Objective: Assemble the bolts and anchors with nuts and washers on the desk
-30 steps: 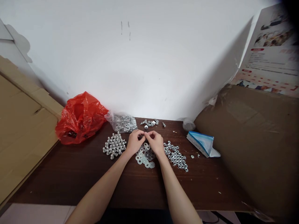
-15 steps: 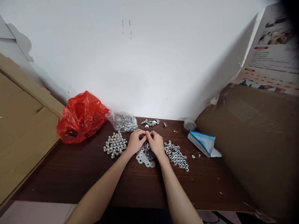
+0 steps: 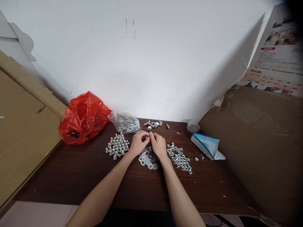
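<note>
My left hand (image 3: 138, 144) and my right hand (image 3: 158, 145) meet above the middle of the table, fingertips pinched together. A small metallic glint shows between them, but the fingers hide what it is. Beneath my hands lies a pile of flat washers (image 3: 148, 161), partly covered by them. To the left of my left hand, many bolts (image 3: 117, 145) stand on their heads in a group. Right of my right hand, flanged nuts (image 3: 181, 160) are spread in a patch. Behind my fingers lie several bolts with parts fitted on them (image 3: 155, 124).
A clear bag of metal hardware (image 3: 129, 123) and a red plastic bag (image 3: 84, 116) sit at the back left. On the right are a clear round container (image 3: 193, 126), a blue-and-white packet (image 3: 205, 145) and a large cardboard box (image 3: 265, 135). Another cardboard piece (image 3: 26, 126) borders the left.
Both hands stay together in almost the same place, with the fingers shifting slightly. The whole view has moved a little.
</note>
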`<move>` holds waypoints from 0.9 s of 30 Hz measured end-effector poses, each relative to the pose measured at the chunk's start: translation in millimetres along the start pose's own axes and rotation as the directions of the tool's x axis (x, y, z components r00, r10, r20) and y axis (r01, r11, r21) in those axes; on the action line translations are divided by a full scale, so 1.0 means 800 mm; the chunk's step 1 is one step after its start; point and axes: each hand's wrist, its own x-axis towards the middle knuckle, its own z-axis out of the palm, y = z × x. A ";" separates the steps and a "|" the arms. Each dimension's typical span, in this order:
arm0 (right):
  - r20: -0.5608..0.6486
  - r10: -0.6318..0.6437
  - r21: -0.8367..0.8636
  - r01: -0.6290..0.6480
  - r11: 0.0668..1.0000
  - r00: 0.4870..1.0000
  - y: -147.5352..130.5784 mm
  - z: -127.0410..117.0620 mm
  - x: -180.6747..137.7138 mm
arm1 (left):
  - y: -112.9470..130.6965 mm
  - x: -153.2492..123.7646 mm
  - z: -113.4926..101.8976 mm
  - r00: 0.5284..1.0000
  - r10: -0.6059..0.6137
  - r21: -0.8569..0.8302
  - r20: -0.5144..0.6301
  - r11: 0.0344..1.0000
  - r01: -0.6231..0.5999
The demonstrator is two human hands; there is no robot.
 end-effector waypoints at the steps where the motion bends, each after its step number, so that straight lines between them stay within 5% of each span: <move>1: -0.001 0.003 0.010 -0.003 1.000 1.000 0.000 0.000 0.000 | 0.000 0.000 0.000 1.000 -0.001 -0.001 0.001 1.000 0.001; 18: -0.021 0.040 0.079 -0.038 0.996 0.999 -0.006 -0.005 -0.002 | -0.003 0.000 0.002 1.000 0.001 0.023 0.008 1.000 -0.001; 27: -0.072 0.020 0.311 0.003 0.950 0.997 -0.006 -0.004 0.001 | -0.009 0.000 0.002 0.999 -0.005 0.059 -0.034 0.998 0.007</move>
